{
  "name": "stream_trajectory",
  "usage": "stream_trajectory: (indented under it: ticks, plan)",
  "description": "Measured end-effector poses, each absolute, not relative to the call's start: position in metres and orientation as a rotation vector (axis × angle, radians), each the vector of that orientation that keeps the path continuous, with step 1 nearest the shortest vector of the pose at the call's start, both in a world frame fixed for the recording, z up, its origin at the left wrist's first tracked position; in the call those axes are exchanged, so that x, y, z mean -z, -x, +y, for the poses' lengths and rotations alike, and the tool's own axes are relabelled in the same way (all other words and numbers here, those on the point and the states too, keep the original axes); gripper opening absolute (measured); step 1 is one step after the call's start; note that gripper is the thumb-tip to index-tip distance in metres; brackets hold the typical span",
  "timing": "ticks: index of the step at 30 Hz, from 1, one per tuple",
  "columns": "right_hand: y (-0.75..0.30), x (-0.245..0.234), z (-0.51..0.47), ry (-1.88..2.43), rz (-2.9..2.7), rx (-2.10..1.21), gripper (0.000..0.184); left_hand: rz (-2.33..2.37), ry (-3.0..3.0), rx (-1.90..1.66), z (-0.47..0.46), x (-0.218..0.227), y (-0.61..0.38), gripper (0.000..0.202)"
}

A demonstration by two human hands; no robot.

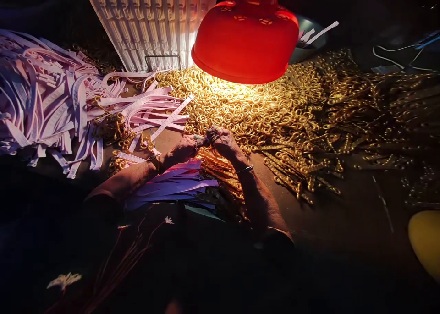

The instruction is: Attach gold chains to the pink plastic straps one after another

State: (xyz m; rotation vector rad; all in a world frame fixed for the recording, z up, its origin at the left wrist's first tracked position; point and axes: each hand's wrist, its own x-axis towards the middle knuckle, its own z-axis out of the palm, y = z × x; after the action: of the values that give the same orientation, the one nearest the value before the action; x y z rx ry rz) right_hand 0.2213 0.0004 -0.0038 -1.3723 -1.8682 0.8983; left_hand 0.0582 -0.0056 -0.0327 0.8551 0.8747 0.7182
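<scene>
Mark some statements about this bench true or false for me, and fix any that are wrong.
1. The red dome-shaped lamp shines on a heap of small gold-coloured rings. True.
2. The left hand and the right hand are held wide apart. False: the hands are close together.
3. The big pile of flat pinkish strips lies at the picture's right edge. False: the strips are at the left.
4. A thin bracelet circles the right wrist. True.
5. The pale ribbed panel appears below the hands. False: the panel is at the top, beside the lamp.
</scene>
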Motion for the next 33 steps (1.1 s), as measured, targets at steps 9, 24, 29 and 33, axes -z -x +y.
stream_trajectory:
  ticks: [9, 24, 29, 33]
  plan:
    - [-0.223, -0.010, -0.011, 1.379, -1.911, -0.817, 0.040, 0.975, -1.155, -0.629, 0.008, -0.009, -0.047, 0.033]
    - [-0.203, -0.032, -0.165, 1.521, -2.383, -0.387, 0.029, 0.955, -1.003, -0.337, -0.096, -0.051, -0.013, 0.025]
    - [-0.196, -0.030, -0.167, 1.418, -2.083, -0.781, 0.014, 0.923, -0.911, -0.420, -0.120, -0.055, -0.006, 0.029]
    - [-0.189, -0.033, -0.159, 1.329, -1.915, -1.196, 0.017, 0.965, -0.860, -0.457, -0.122, -0.053, -0.006, 0.030]
